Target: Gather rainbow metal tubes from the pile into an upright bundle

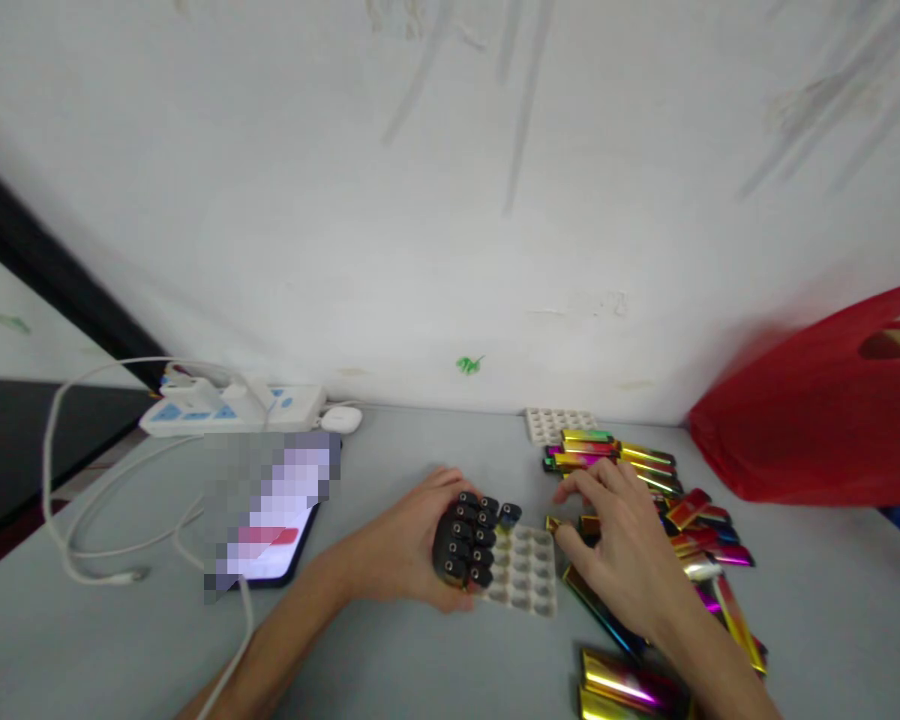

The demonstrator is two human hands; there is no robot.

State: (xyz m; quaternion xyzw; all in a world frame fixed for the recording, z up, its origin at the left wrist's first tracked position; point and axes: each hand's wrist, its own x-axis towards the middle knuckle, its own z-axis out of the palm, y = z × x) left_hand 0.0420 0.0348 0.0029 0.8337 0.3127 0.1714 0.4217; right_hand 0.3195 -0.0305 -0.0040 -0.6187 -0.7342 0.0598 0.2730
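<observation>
My left hand (409, 545) is closed around the left side of a pale tray (532, 570) with rows of small pockets. Under its grip stands a cluster of lighter-like pieces (461, 530), their black ends facing up, each with a small round hole. One more black-ended piece (508, 513) leans in the tray just right of the cluster. My right hand (619, 540) hovers over a pile of shiny multicoloured lighter-like cases (694, 510), thumb and forefinger apart. A gold case end (553, 523) shows between those fingertips, close to the thumb; a firm hold is not visible.
A second pocketed tray (559, 425) lies by the wall. More shiny cases (622, 682) lie near the front. At the right stands a red bag (817, 430). On the left are a phone (285, 520), a power strip (292, 405) and a looping white cable (52, 450).
</observation>
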